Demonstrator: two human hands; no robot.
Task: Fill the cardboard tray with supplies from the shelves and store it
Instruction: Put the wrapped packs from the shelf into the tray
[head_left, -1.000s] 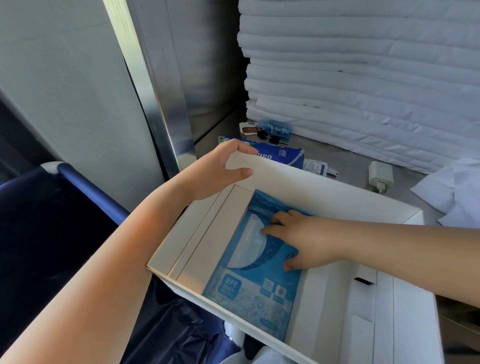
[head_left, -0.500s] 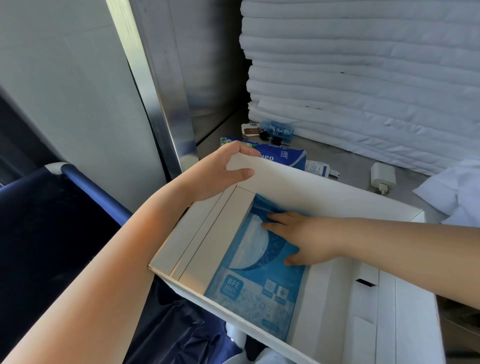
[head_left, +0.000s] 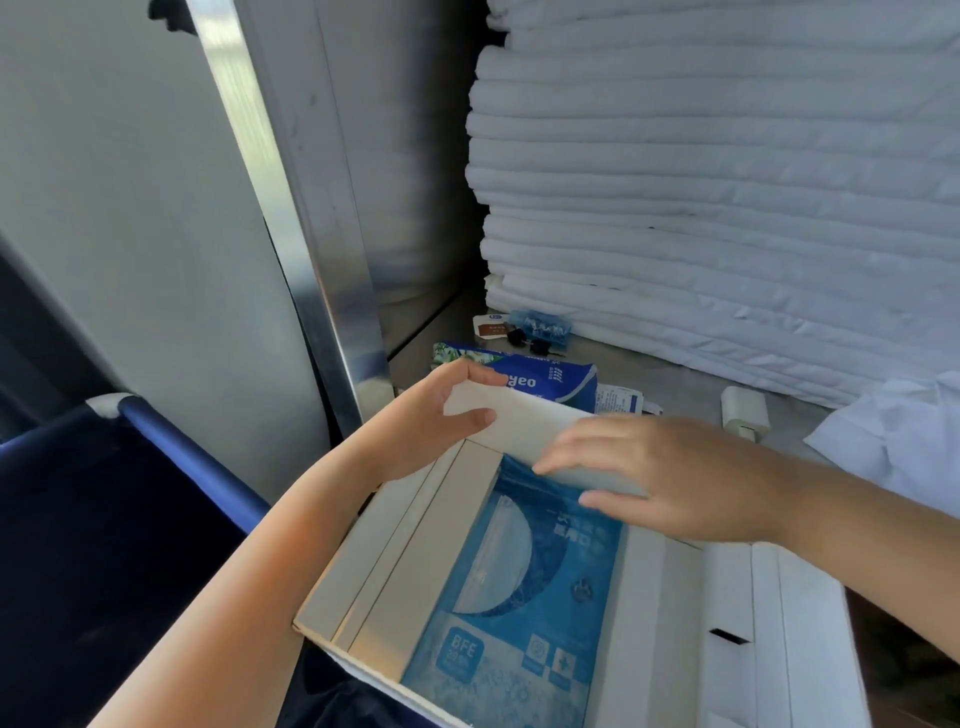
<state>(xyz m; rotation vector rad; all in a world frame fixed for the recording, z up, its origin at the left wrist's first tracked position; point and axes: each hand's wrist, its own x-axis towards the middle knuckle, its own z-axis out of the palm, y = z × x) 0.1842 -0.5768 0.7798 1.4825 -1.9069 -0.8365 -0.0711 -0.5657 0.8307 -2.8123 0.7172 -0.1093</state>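
A white cardboard tray (head_left: 810, 639) fills the lower middle of the view, held at the edge of a metal shelf (head_left: 675, 384). A blue packet of face masks (head_left: 524, 597) lies flat on the tray's floor. My left hand (head_left: 421, 421) grips the tray's far left corner, thumb inside, fingers over the rim. My right hand (head_left: 670, 478) hovers palm down over the tray's far wall, fingers spread, holding nothing. Behind the tray on the shelf lies a blue and white tissue pack (head_left: 540, 382).
A tall stack of folded white linen (head_left: 727, 182) fills the back of the shelf. Near it lie a small blue packet (head_left: 543, 327), a white charger plug (head_left: 744, 415) and crumpled white cloth (head_left: 898, 436). A steel upright (head_left: 311, 291) stands left; a dark blue cloth bin (head_left: 104, 519) below left.
My right hand has lifted off the mask packet and moved up toward the tray's far wall. The left hand keeps its grip on the corner.
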